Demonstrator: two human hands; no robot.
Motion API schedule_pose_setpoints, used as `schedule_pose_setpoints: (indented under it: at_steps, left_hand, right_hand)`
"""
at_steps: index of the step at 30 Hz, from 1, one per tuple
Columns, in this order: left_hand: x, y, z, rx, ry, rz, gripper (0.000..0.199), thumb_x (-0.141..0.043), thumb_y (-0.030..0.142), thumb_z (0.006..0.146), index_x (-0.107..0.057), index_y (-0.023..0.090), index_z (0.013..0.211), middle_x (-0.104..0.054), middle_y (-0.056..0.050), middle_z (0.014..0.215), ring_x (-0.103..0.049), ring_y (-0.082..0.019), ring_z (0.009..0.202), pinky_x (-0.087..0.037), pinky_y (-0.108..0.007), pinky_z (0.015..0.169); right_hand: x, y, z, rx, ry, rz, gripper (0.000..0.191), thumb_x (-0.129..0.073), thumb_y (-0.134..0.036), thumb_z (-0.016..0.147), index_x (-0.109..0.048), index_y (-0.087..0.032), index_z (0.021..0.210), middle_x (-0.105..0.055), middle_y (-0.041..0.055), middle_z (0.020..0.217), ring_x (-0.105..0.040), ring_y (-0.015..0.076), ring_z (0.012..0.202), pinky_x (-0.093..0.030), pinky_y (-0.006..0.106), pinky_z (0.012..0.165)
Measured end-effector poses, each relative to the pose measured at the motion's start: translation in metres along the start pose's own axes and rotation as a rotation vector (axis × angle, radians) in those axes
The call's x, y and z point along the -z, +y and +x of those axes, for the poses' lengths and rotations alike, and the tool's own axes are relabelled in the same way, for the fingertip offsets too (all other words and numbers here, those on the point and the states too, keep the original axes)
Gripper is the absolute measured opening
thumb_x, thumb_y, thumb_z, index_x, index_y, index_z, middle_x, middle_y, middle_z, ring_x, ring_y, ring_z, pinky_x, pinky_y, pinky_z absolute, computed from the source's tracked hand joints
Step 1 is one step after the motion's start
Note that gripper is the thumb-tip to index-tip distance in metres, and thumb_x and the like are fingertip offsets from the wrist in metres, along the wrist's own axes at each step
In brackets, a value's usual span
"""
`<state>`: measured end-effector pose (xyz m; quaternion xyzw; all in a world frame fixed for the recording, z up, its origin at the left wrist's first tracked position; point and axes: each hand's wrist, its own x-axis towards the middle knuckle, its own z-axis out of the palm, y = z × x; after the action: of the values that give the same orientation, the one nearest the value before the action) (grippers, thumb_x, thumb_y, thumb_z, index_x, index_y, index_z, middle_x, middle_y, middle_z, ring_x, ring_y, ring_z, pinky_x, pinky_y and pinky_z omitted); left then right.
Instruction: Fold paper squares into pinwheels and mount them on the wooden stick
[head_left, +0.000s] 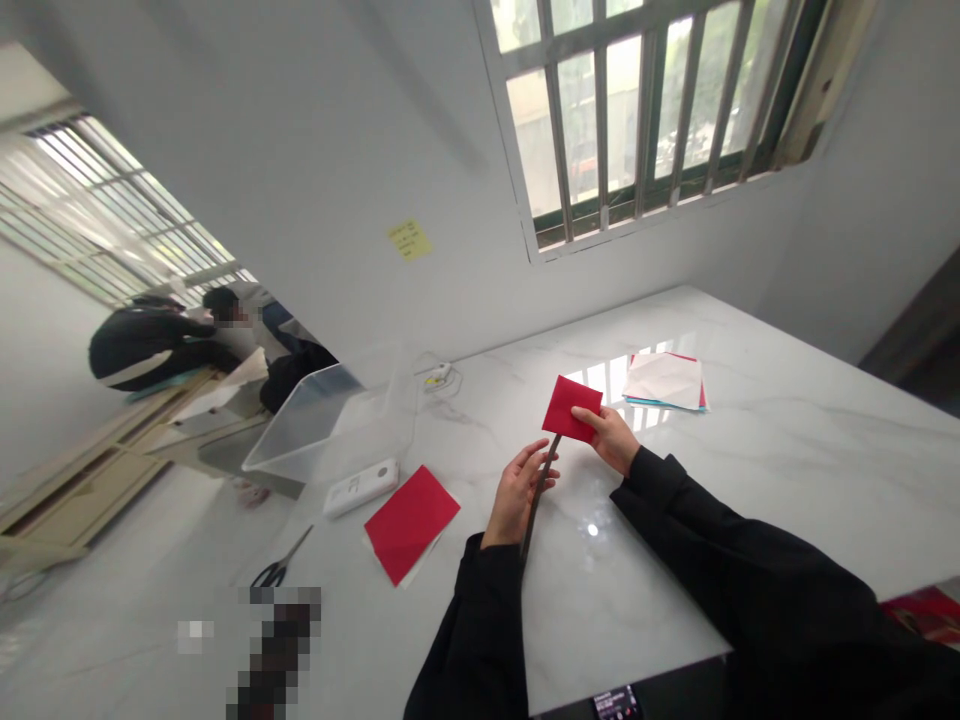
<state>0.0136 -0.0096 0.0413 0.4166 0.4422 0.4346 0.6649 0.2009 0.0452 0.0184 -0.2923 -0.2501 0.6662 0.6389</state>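
Note:
My left hand (517, 495) grips a thin dark strip (540, 495), perhaps a ruler, which runs up past my fingers. My right hand (607, 440) pinches the corner of a small square of red paper (571, 408), whose lower edge meets the strip's top end. Both hands are raised over a white marble table (787, 450). A larger red sheet (411, 524) lies on a white sheet left of my hands, with black-handled scissors (279, 562) beyond it.
A white device (361, 488) and a clear plastic bin (300, 425) stand at the table's left. A stack of paper (665, 380) lies at the far side. A co-worker (157, 345) crouches by the barred window (637, 110). A pixelated patch (277, 650) hides something nearby.

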Motion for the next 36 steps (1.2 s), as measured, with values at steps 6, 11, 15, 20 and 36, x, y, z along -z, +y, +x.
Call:
schedule_pose_setpoints:
  at_steps: [6, 11, 15, 20, 36]
  left_hand:
    - [0.002, -0.007, 0.002, 0.019, -0.069, 0.109, 0.052, -0.078, 0.044, 0.079, -0.068, 0.017, 0.123, -0.069, -0.012, 0.113, -0.065, -0.014, 0.083, -0.047, -0.026, 0.077]
    - [0.002, -0.007, 0.002, 0.007, -0.064, 0.106, 0.053, -0.079, 0.044, 0.077, -0.068, 0.017, 0.121, -0.069, -0.012, 0.112, -0.064, -0.015, 0.082, -0.047, -0.027, 0.075]
    - [0.001, -0.007, 0.002, 0.004, -0.07, 0.108, 0.052, -0.079, 0.043, 0.077, -0.068, 0.017, 0.121, -0.069, -0.012, 0.111, -0.063, -0.015, 0.082, -0.046, -0.027, 0.075]
    - [0.003, -0.009, 0.004, -0.022, -0.098, 0.152, 0.043, -0.074, 0.043, 0.082, -0.071, 0.014, 0.113, -0.068, -0.007, 0.089, -0.056, -0.011, 0.068, -0.041, -0.024, 0.066]
    - [0.009, -0.005, 0.009, -0.177, 0.279, -0.129, 0.049, -0.081, 0.047, 0.073, -0.069, 0.015, 0.109, -0.059, 0.002, 0.07, -0.049, -0.006, 0.058, -0.04, -0.019, 0.058]
  right_hand:
    - [0.006, 0.0, 0.006, 0.018, 0.023, -0.009, 0.039, -0.091, -0.034, 0.065, -0.074, -0.014, 0.093, -0.078, 0.0078, 0.097, -0.074, 0.0225, 0.09, -0.061, 0.034, 0.089]
    - [0.01, 0.002, 0.008, 0.032, 0.019, -0.027, 0.037, -0.09, -0.034, 0.068, -0.075, -0.014, 0.095, -0.078, 0.008, 0.099, -0.074, 0.023, 0.092, -0.06, 0.035, 0.091]
    - [0.01, 0.002, 0.007, 0.045, 0.002, -0.009, 0.037, -0.089, -0.033, 0.069, -0.075, -0.014, 0.097, -0.078, 0.0079, 0.1, -0.073, 0.0222, 0.093, -0.059, 0.035, 0.091]
    - [0.009, 0.0, 0.007, 0.05, 0.016, -0.006, 0.037, -0.089, -0.033, 0.068, -0.075, -0.014, 0.095, -0.078, 0.0079, 0.099, -0.073, 0.0222, 0.091, -0.06, 0.035, 0.09]
    - [0.001, -0.004, -0.004, -0.043, -0.058, -0.254, 0.061, -0.077, -0.052, 0.078, -0.059, -0.025, 0.13, -0.073, 0.0077, 0.102, -0.067, 0.0182, 0.086, -0.056, 0.032, 0.077]
